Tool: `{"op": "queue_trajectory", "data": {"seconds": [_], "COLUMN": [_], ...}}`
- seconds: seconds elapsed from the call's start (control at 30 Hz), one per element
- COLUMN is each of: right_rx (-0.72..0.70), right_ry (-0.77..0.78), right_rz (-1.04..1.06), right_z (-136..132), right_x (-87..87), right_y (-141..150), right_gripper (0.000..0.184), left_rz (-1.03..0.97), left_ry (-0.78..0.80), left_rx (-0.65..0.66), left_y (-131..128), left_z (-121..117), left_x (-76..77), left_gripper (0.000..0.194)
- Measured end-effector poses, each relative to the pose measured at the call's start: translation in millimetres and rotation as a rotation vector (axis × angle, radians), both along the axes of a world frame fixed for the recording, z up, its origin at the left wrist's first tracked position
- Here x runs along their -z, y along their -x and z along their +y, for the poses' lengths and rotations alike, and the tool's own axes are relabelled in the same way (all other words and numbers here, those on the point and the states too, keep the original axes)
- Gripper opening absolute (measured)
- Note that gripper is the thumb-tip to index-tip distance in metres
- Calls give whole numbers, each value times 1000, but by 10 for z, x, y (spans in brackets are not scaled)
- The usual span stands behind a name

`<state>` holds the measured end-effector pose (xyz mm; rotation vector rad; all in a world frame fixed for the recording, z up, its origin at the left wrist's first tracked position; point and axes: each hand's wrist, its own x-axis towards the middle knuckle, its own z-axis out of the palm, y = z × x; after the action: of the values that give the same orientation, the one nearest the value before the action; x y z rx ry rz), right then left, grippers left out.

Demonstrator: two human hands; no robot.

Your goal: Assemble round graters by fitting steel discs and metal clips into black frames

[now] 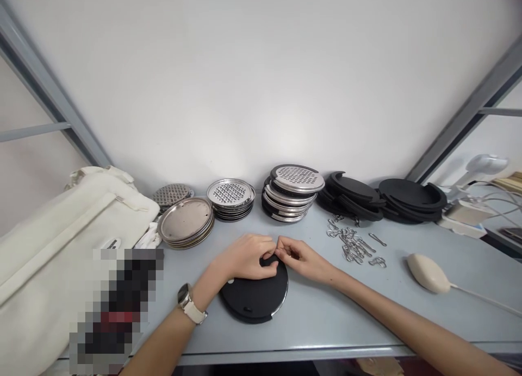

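A black round disc (255, 300) with a strip of shiny metal along its right rim lies on the grey table in front of me. My left hand (250, 256) is closed over the far part of the disc, its fingers curled at the edge and its thumb lying on top. Against it, my right hand (299, 259) pinches thumb and fingers together at the disc's far right edge. Whatever sits between those fingertips is hidden. To the right lies a loose heap of small metal clips (353, 244).
Along the wall stand stacks of plain metal discs (185, 221), perforated grater discs (230, 194), black-rimmed graters (297, 179) and black round holders (410, 196). A cream bag (73, 229) fills the left side. A beige corded device (428, 273) lies at right.
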<state>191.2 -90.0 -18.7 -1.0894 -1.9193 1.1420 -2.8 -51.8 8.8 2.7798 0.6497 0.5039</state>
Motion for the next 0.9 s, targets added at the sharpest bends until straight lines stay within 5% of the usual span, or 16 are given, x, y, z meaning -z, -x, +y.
{"op": "queue_trajectory", "data": {"seconds": [0.53,0.9], "right_rx": [-74,35], "right_ry": [-98,-213], "right_rz": [-105,-149], "right_z": [91,93], "right_x": [-17,78], "right_y": [37,79], "right_gripper": [32,30], "left_rz": [63,13], "left_ry": [-89,-110], "left_rx": [-32,-166], "left_y": [45,62], "left_z": [41,-130], "left_x": [-13,11], "left_gripper": [16,15]}}
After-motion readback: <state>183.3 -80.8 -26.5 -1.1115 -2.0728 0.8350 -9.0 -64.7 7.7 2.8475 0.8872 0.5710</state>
